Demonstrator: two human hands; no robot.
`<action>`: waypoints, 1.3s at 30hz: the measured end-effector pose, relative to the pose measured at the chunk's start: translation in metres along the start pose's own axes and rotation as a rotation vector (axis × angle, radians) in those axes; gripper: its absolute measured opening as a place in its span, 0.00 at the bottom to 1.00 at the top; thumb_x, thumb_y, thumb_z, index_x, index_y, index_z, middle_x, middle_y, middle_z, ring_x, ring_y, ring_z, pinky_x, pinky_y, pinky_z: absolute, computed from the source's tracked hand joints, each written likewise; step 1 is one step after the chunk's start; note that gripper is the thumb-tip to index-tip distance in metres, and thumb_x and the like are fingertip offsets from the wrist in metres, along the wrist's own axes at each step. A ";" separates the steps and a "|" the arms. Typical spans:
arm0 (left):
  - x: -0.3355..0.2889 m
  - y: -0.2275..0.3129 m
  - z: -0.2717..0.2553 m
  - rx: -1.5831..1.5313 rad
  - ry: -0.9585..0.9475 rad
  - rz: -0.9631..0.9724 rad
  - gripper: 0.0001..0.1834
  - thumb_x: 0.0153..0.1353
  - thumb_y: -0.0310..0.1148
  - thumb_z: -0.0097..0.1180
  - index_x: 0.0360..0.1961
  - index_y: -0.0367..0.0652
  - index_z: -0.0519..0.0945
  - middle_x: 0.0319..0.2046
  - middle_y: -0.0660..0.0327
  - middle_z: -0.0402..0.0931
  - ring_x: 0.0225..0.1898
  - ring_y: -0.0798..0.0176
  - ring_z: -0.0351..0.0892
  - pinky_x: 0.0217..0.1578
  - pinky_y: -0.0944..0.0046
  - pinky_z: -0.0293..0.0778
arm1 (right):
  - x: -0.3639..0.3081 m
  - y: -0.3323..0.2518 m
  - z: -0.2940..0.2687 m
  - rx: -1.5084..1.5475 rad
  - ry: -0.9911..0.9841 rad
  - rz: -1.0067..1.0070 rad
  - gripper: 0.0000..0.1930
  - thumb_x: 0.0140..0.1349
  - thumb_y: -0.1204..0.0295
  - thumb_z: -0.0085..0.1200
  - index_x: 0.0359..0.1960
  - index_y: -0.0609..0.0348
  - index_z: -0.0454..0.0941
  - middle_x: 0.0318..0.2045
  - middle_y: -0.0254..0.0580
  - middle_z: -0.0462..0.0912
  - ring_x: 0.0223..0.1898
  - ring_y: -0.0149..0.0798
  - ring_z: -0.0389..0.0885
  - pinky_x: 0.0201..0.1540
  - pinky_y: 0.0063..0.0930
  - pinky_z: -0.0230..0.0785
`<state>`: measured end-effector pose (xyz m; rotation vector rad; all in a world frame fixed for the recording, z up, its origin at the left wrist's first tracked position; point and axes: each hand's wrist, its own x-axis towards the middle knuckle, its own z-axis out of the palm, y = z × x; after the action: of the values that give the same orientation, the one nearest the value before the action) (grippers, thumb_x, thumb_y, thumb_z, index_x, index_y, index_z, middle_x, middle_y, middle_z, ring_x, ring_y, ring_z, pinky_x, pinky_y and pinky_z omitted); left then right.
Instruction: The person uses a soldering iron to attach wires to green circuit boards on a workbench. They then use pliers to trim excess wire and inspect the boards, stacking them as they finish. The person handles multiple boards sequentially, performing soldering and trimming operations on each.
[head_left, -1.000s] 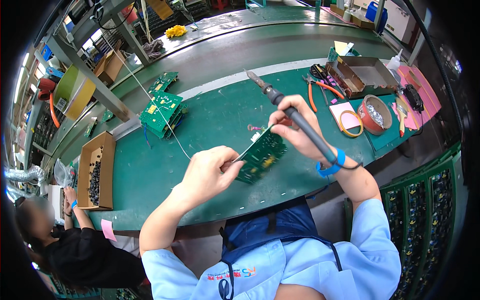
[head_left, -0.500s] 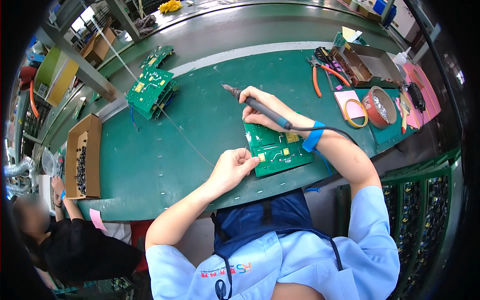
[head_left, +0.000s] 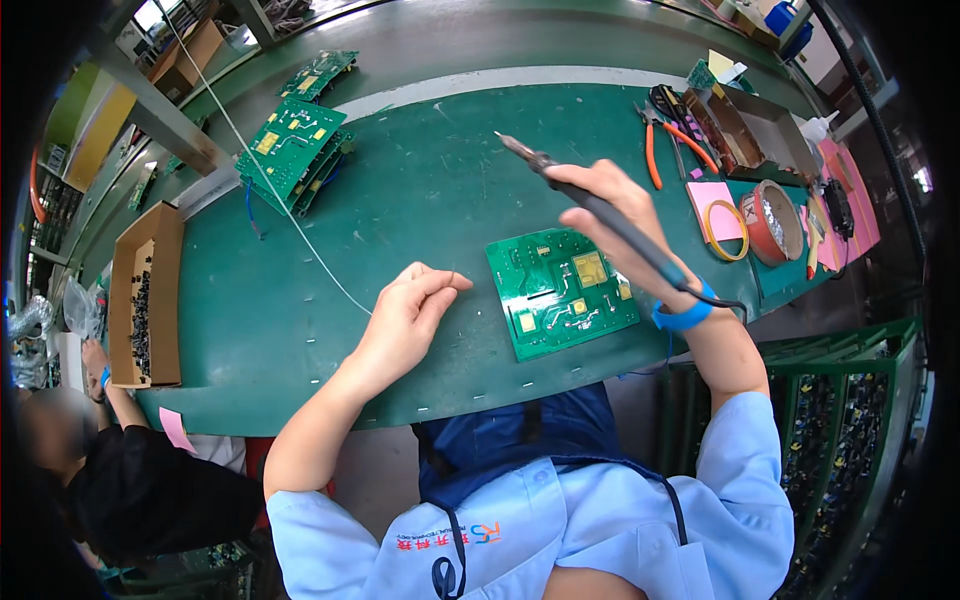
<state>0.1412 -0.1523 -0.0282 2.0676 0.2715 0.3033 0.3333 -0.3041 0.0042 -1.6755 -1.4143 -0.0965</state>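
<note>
My right hand (head_left: 612, 200) grips a soldering iron (head_left: 632, 236) with a dark handle. Its tip points up and to the left, above the bench and clear of any board. A green circuit board (head_left: 550, 285) with yellow patches lies flat below the iron, in front of me. My left hand (head_left: 402, 312) is left of that board and apart from it, thumb and fingers pinched together. A thin solder wire (head_left: 300, 228) runs down from the upper left into this hand; the part inside the fingers is hidden.
Stacked circuit boards (head_left: 292, 150) stand at the far left, near a cardboard box of small black parts (head_left: 170, 300). Orange-handled pliers (head_left: 652, 150), a yellow ring (head_left: 727, 230), a red round tub (head_left: 775, 225) and an open box (head_left: 745, 135) lie right. A co-worker's hand (head_left: 95, 360) is at left.
Both hands have left the circuit board. My left hand moved left with the solder wire; my right hand swung right with the iron, uncovering more of the board.
</note>
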 end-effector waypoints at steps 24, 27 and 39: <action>0.012 0.002 0.009 0.456 0.086 0.301 0.06 0.43 0.23 0.55 0.25 0.43 0.77 0.20 0.61 0.67 0.19 0.62 0.70 0.17 0.65 0.65 | -0.025 -0.002 -0.019 0.591 -0.101 0.522 0.06 0.49 0.75 0.50 0.21 0.66 0.73 0.17 0.37 0.74 0.18 0.24 0.72 0.20 0.14 0.64; 0.012 0.004 0.009 0.458 0.083 0.305 0.06 0.43 0.23 0.55 0.25 0.43 0.77 0.20 0.62 0.67 0.19 0.62 0.70 0.17 0.65 0.65 | -0.027 0.000 -0.018 0.589 -0.108 0.524 0.06 0.49 0.75 0.50 0.21 0.66 0.73 0.17 0.37 0.74 0.18 0.24 0.72 0.20 0.14 0.64; 0.013 0.001 0.009 0.459 0.088 0.304 0.05 0.44 0.24 0.54 0.25 0.44 0.77 0.21 0.61 0.67 0.19 0.61 0.70 0.17 0.64 0.66 | -0.027 0.001 -0.015 0.583 -0.133 0.541 0.07 0.50 0.73 0.51 0.21 0.66 0.73 0.17 0.37 0.74 0.18 0.24 0.72 0.20 0.14 0.65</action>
<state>0.1562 -0.1558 -0.0301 2.5575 0.0800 0.5592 0.3323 -0.3343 -0.0033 -1.5138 -0.9082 0.6785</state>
